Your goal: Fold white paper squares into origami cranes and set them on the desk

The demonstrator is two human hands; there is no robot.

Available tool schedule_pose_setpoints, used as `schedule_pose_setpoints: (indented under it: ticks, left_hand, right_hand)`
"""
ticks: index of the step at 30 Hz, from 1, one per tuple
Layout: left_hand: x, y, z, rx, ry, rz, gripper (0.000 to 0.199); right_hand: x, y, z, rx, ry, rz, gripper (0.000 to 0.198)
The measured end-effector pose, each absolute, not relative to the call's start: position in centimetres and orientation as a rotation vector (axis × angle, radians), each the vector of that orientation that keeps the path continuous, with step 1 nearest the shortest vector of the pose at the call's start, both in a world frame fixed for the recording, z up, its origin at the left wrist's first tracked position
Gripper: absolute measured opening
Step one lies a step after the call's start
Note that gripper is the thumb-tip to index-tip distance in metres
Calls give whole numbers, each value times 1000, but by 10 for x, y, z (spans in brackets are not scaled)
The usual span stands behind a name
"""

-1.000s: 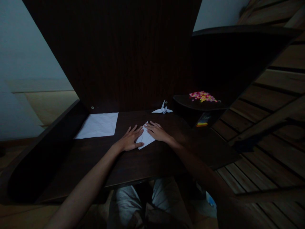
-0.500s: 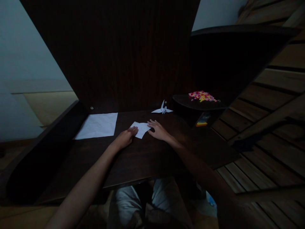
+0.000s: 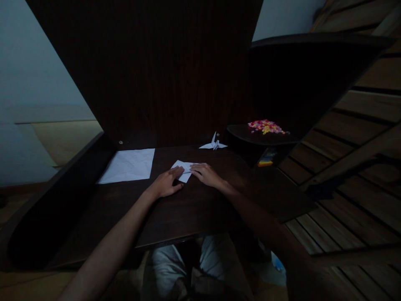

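A small piece of folded white paper [image 3: 185, 177] lies on the dark desk, its lower point showing between my two hands. My left hand [image 3: 166, 182] rests with its fingertips on the paper's left part, thumb spread away toward me. On the right side, my right hand [image 3: 206, 174] lays its fingers over the paper's edge and flap, thumb slightly below them. Both hands press on the paper from above, and their fingers cover parts of it. Just beyond the right hand stands a white origami crane [image 3: 214, 144], touched by neither hand.
To the left lies a larger white sheet [image 3: 128, 165]. A low shelf [image 3: 241, 132] at the right carries a heap of small pink, red and yellow pieces [image 3: 266, 125]. A tall dark panel [image 3: 156, 75] rises behind the desk, with a raised side wall [image 3: 59, 192] at left.
My right hand has moved slightly left and lowered its fingers onto the paper, pressing over its right side. My left thumb has spread out toward me. The crane and the large sheet stay put.
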State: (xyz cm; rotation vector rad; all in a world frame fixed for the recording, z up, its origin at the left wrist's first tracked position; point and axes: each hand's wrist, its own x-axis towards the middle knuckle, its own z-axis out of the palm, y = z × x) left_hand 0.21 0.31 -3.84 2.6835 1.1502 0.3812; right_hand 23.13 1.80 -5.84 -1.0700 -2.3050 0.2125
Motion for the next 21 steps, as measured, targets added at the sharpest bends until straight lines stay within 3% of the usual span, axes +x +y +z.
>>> schedule_pose_setpoints:
  ticks: [9, 17, 21]
  left_hand:
    - [7, 0, -39, 2661, 1115, 539, 69]
    - [6, -5, -33, 2676, 1011, 601, 94]
    - [8, -6, -33, 2675, 1038, 647, 91]
  right_hand:
    - [229, 14, -53, -1097, -2244, 147, 25]
    - [227, 11, -49, -1117, -2148, 97, 24]
    - [227, 10, -47, -1096, -2104, 103, 25]
